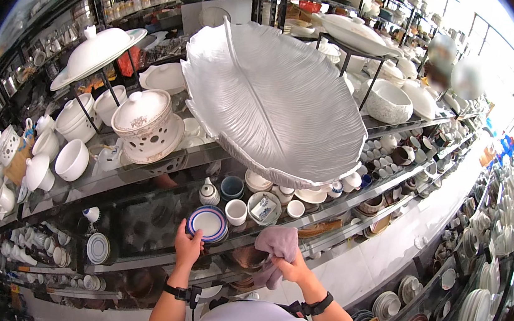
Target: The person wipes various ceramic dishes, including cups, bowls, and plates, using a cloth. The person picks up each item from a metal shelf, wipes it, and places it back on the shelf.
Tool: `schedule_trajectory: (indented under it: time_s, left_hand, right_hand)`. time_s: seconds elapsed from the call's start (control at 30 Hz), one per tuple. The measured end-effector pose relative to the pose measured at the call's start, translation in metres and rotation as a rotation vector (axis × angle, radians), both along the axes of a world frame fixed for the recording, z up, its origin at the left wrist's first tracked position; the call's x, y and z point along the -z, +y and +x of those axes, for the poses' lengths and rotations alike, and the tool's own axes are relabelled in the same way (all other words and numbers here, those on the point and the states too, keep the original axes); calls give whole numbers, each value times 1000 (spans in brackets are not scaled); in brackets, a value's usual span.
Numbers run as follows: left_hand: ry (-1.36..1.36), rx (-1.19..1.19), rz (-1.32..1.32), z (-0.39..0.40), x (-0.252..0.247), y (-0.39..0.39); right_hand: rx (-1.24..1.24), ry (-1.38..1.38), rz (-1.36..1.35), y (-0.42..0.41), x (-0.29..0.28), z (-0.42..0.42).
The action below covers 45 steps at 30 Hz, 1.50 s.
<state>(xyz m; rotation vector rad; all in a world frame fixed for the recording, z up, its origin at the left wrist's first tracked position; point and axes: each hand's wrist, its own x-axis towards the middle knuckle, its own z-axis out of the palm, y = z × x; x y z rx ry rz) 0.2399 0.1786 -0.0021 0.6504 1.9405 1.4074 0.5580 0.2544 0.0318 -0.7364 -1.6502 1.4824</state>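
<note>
My left hand (188, 246) grips the near edge of a small white plate with blue and pink rim bands (207, 223), at the front of a dark glass shelf; other dishes seem to lie under it. My right hand (290, 265) is closed on a bunched mauve cloth (277, 245) to the right. Between and behind the hands stand a white cup (235, 212), a round bowl holding a small patterned dish (264, 208), a blue-grey cup (232, 187) and a ribbed white bottle (209, 192).
Above the shelf, a large leaf-shaped white dish (272, 101) juts forward. On the upper shelf at left stands a lidded tureen on a pierced base (146, 123). A small white cup (295, 209) is right of the bowl. Stacked plates (476, 313) fill racks at right.
</note>
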Motion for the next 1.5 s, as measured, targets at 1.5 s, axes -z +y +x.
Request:
schedule_trajectory:
  time_s: [1.5]
  left_hand:
    - [-612, 919, 54, -38, -89, -170]
  right_hand:
    - [440, 599, 180, -196, -49, -202]
